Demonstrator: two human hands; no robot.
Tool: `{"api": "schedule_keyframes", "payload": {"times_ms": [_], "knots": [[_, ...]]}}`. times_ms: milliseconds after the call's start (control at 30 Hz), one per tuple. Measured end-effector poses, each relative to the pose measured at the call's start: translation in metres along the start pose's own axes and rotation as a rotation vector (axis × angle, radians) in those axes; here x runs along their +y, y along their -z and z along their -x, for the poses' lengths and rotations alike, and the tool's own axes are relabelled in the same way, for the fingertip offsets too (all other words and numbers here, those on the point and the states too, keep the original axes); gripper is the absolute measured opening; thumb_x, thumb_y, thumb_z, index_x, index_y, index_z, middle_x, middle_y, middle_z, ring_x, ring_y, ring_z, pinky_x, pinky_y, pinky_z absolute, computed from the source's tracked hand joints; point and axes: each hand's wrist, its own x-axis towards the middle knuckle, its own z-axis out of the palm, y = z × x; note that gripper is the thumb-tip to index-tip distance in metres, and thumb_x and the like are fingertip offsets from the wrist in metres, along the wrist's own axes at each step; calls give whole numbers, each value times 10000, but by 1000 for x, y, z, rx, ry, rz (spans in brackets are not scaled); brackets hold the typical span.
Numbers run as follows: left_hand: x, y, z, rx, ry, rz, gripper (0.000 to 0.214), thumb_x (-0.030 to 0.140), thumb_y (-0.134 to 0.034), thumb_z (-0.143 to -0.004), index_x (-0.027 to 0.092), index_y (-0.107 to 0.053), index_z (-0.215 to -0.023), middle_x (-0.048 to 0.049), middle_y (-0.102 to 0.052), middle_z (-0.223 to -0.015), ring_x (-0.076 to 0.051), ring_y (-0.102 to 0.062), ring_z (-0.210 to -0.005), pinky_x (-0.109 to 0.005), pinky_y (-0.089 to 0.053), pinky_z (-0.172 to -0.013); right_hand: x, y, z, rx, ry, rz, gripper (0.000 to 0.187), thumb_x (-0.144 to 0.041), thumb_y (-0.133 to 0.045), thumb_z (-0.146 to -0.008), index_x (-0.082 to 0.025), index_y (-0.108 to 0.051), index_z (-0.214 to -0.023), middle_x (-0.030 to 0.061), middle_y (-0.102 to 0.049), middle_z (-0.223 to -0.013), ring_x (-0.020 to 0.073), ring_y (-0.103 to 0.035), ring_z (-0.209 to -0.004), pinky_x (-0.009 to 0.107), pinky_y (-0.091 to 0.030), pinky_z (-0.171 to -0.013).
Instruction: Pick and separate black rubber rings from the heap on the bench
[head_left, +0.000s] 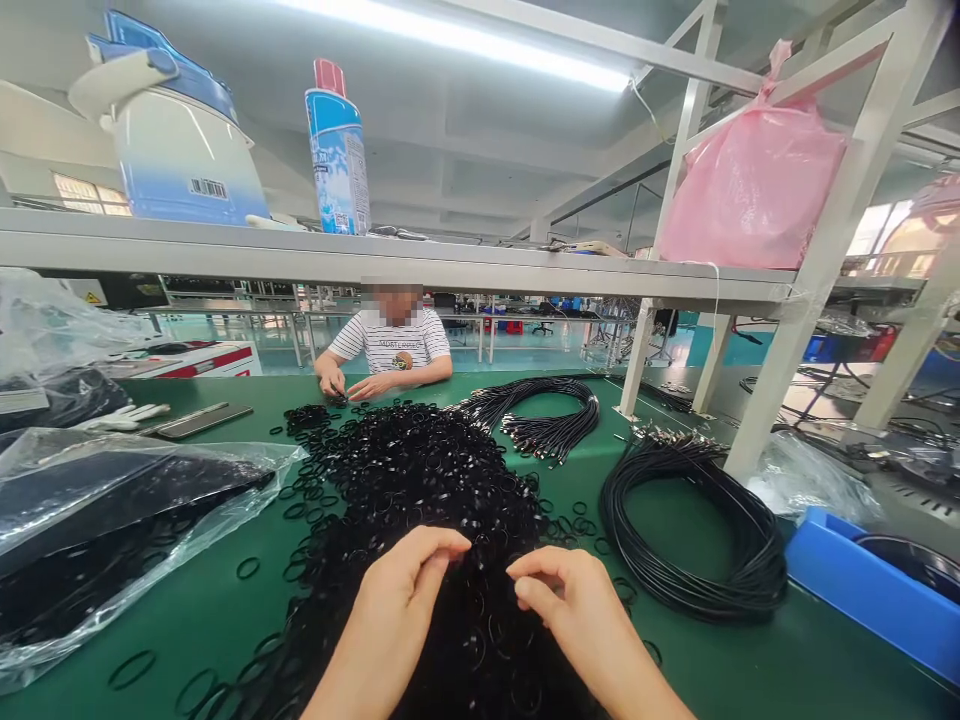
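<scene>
A wide heap of thin black rings, which look like rubber O-rings, covers the middle of the green table. Over its near part is my left hand, thumb and forefinger brought together in a pinch. Facing it across a small gap, my right hand also has thumb and forefinger drawn close together. Black rings lie behind and below both sets of fingertips, so whatever either pinch holds cannot be made out against them.
Coiled black cables and a blue bin lie right; another cable bundle sits farther back. A clear plastic bag of black pieces is left. Across the table a person handles small items beneath a white shelf.
</scene>
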Motion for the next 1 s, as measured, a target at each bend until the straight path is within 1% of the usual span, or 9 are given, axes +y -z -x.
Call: {"api": "schedule_keyframes", "payload": {"times_ms": [67, 100, 167, 300, 367, 467, 567, 733, 1000], "knots": [[-2, 1, 0, -73, -49, -120, 224, 245, -463, -855, 284, -664, -944, 8, -671, -1003, -174, -604, -938, -288, -451, -851, 3, 1, -1, 19, 33, 55, 165, -216, -534, -747, -219, -694, -785, 19, -685, -790, 194, -630, -762, 262, -455, -646], [-2, 1, 0, -107, -58, -163, 254, 233, -440, -863, 290, -651, -991, 6, -657, -1051, -179, -587, -980, -302, -434, -880, 4, 1, -1, 11, 46, 66, 174, -202, -517, -756, -221, -689, -775, 17, -684, -788, 194, -632, -765, 263, -457, -652], [0, 0, 2, -111, -71, -208, 255, 239, -436, -868, 289, -638, -1016, 3, -642, -1052, -176, -586, -921, -296, -440, -831, 1, 1, 0, -19, 73, 46, 164, -165, -496, -761, -217, -651, -754, 4, -668, -731, 178, -633, -716, 257, -458, -642], [13, -3, 7, -142, -75, -196, 212, 273, -442, -879, 276, -644, -945, 7, -631, -948, -138, -539, -683, -247, -414, -641, -10, 1, 3, -66, 74, -117, 92, -131, -549, -733, -210, -528, -775, -35, -615, -658, 150, -628, -633, 234, -454, -602], [18, -6, 10, -180, -60, -164, 189, 282, -464, -872, 269, -648, -911, 12, -628, -897, -128, -500, -632, -234, -380, -590, -16, 1, 5, -90, 66, -172, 100, -141, -566, -739, -211, -508, -781, -39, -609, -660, 150, -634, -642, 230, -452, -595], [23, -11, 13, -205, -25, -144, 133, 291, -522, -838, 251, -646, -810, 27, -598, -786, -119, -440, -585, -224, -334, -548, -23, 2, 9, -107, 82, -169, 90, -141, -561, -755, -211, -507, -772, -37, -625, -663, 151, -640, -662, 230, -451, -613], [25, -14, 15, -212, 22, -132, 135, 301, -546, -821, 236, -635, -742, 36, -556, -710, -116, -398, -568, -220, -298, -527, -29, 3, 14, -108, 98, -132, 99, -122, -548, -758, -213, -519, -784, -35, -648, -675, 147, -644, -681, 228, -460, -643], [26, -15, 15, -260, 48, -83, 193, 283, -516, -834, 242, -680, -741, 26, -552, -720, -114, -396, -578, -218, -294, -537, -36, 3, 18, -109, 92, -42, 118, -109, -526, -765, -220, -542, -804, -37, -674, -670, 144, -652, -678, 227, -463, -655], [25, -15, 14, -247, -24, -125, 187, 224, -537, -810, 236, -715, -751, 10, -593, -711, -110, -440, -560, -213, -328, -527, -35, 0, 18, -130, 121, 37, 178, -161, -509, -797, -229, -565, -953, -29, -710, -701, 145, -667, -697, 225, -488, -683]]}}
